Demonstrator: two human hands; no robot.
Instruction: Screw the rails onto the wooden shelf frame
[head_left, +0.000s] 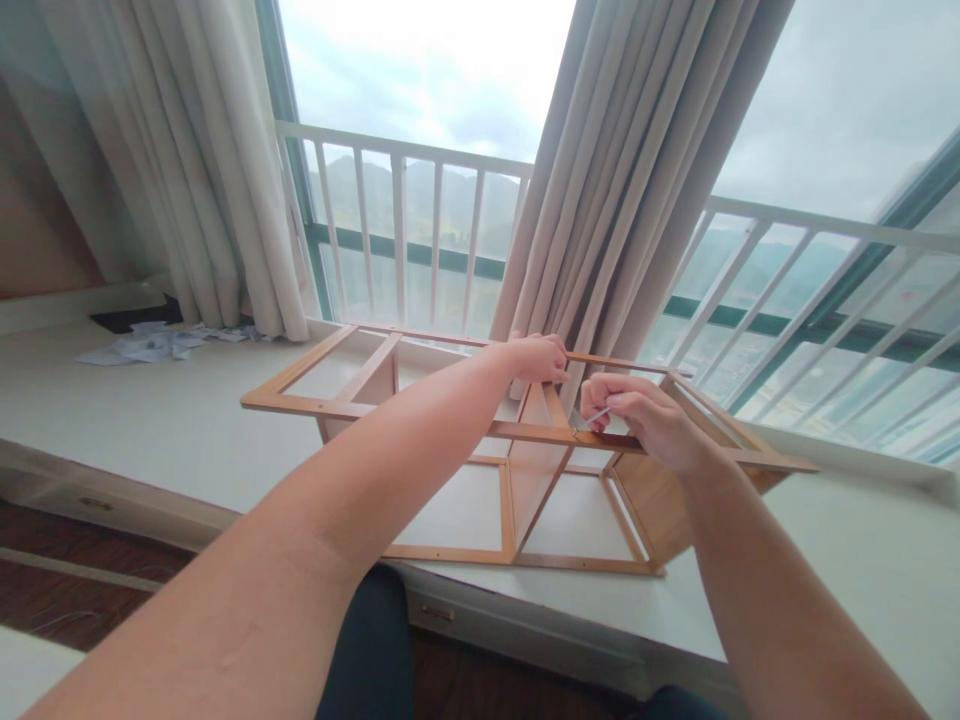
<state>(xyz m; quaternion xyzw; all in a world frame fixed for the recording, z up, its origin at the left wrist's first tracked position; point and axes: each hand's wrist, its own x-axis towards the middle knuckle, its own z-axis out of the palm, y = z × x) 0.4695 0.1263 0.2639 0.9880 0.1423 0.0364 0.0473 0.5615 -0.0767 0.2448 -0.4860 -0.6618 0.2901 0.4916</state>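
A wooden shelf frame (420, 553) lies on its side on the white window ledge, its rails and inner panels facing up. My right hand (651, 412) is closed on a thin metal hex key (609, 411), held at a slant. The key's lower end meets the near upper rail (541, 432) beside the middle panel (536, 470). Behind it, my left hand (538, 358) has its fingers curled on the far upper rail, just above the middle panel. Its fingertips are partly hidden, and my left forearm covers part of the near rail.
Loose white paper scraps (150, 345) and a dark flat item (136, 315) lie at the ledge's left end. Beige curtains (600, 180) hang behind the frame, before a white railing (420, 155) and windows. Drawers with handles (438, 613) are under the ledge's front edge.
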